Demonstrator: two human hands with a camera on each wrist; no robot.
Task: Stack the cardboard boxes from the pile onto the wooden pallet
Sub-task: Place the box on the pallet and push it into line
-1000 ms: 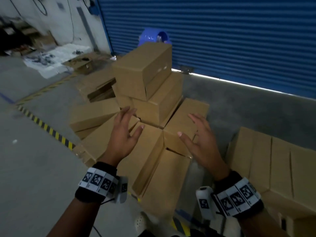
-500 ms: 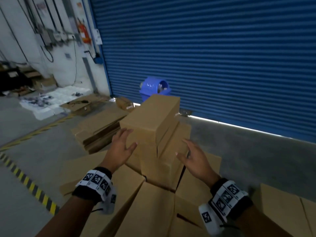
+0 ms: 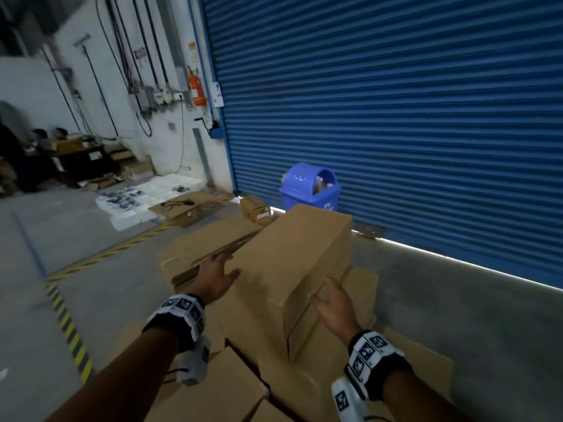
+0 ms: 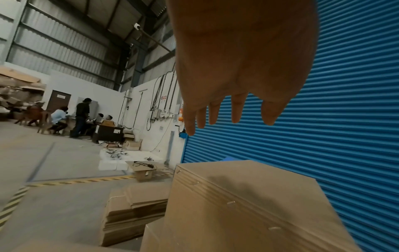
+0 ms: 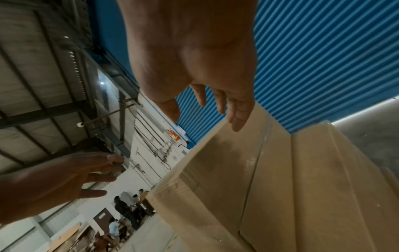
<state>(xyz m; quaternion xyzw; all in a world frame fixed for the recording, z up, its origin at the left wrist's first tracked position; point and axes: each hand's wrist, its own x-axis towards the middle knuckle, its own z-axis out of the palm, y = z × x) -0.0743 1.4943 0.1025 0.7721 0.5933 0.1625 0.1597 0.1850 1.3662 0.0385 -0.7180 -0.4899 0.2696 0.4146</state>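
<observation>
The floor point(image 3: 54, 239) is bare grey concrete, marked with a yellow-and-black hazard stripe point(image 3: 68, 327) that bends into a plain yellow line running toward the wall. A blue roller shutter point(image 3: 396, 117) fills the far side, with a strip of light along its bottom edge. To its left stands a white wall point(image 3: 100, 86) carrying cables, switch boxes and one red fire extinguisher point(image 3: 196, 89). One blue bin point(image 3: 310, 187) sits against the shutter.

In the left wrist view at least four people point(image 4: 82, 117) gather round a dark bench point(image 4: 109, 133) far off by the wall; blur prevents an exact count.

The pile of cardboard boxes point(image 3: 243, 376) lies on the floor straight ahead. One long top box point(image 3: 292, 254) rests highest, tilted across the ones under it; below it at least five more box faces show, though edges overlap too much for a firm count. One stack of flattened cartons point(image 3: 210, 251) lies just left of the pile, and one small open box point(image 3: 256, 210) sits farther back near the bin.

Two hands are in view. The left hand point(image 3: 217, 277) has a wide-open grip, fingers straight and spread, at the left face of the top box; whether it touches is unclear. The right hand point(image 3: 333, 303) is likewise spread flat, holding nothing, just beside the near right corner of the same box.
</observation>
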